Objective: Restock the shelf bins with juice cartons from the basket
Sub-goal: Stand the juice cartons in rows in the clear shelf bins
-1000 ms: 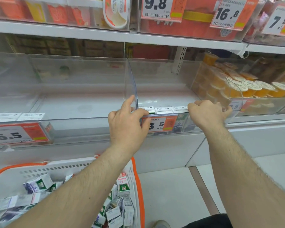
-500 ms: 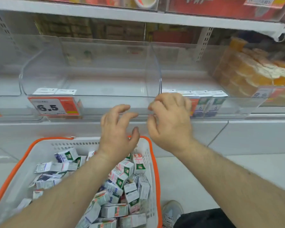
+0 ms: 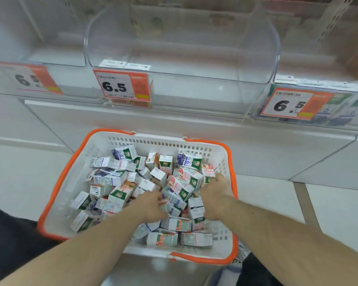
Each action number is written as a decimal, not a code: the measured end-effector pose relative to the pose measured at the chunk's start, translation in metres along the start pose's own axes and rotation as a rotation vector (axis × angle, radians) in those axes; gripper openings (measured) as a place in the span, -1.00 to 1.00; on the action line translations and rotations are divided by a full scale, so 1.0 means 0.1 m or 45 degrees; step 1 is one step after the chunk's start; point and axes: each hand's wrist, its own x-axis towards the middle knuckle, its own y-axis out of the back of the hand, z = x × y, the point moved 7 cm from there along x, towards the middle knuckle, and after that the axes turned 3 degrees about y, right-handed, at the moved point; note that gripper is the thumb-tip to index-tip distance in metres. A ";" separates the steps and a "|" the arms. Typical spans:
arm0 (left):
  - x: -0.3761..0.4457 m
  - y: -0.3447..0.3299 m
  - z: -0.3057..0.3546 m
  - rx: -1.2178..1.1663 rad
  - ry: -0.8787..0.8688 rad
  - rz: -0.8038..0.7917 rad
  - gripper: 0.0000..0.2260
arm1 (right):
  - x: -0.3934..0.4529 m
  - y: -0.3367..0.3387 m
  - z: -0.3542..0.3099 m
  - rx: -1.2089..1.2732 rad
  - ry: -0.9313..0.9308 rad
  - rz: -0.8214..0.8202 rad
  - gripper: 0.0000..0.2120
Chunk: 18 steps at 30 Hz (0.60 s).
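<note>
Two bare hands are now sunk among the small white juice cartons (image 3: 175, 187) heaped in the white slotted plastic basket with the orange rim (image 3: 58, 182), whereas half a second ago they were held up in front of the shelf bins, fingers loosely spread, and a second ago they were placed on the front edge of the bins. The left hand (image 3: 151, 204) is seen with its fingers buried in the pile near the middle of the basket; whether a carton is gripped cannot be told, since the fingertips are hidden and blurred. The right hand (image 3: 214, 195) is pressed into the cartons by the right wall of the basket, its fingers curled among them, and again no definite hold can be made out. The view has been tilted downward, so that the basket is shown whole. The clear plastic shelf bin (image 3: 256, 65) in the middle is seen above it, with two cartons behind its orange and white price tag marked 6.5 (image 3: 121, 84). More cartons are lined behind the right-hand price tag (image 3: 293, 104).
</note>
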 end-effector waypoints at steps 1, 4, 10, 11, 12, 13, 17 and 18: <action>0.00 -0.08 -0.04 0.085 0.037 -0.052 -0.27 | 0.02 -0.08 -0.06 -0.024 -0.024 -0.041 -0.63; -0.01 -0.21 -0.11 0.246 0.067 -0.117 -0.02 | 0.04 -0.22 -0.16 -0.125 -0.067 -0.058 -0.59; -0.03 0.01 -0.16 -0.049 0.115 0.016 -0.41 | -0.02 0.04 0.10 0.111 -0.116 0.047 -0.77; -0.05 0.11 -0.18 -0.202 0.140 0.064 -0.50 | -0.06 0.12 0.22 0.257 -0.182 0.040 -0.73; -0.08 0.21 -0.20 -0.393 0.158 0.101 -0.57 | -0.13 0.23 0.34 0.430 -0.245 0.036 -0.71; -0.09 0.31 -0.24 -0.603 0.167 0.130 -0.61 | -0.20 0.35 0.48 0.621 -0.298 0.034 -0.71; -0.23 0.77 -0.16 -1.506 0.092 0.182 -0.64 | -0.49 0.85 0.97 1.323 -0.350 0.108 -0.68; -0.29 0.88 -0.07 -1.729 0.034 0.155 -0.65 | -0.58 0.97 1.08 1.501 -0.355 0.180 -0.68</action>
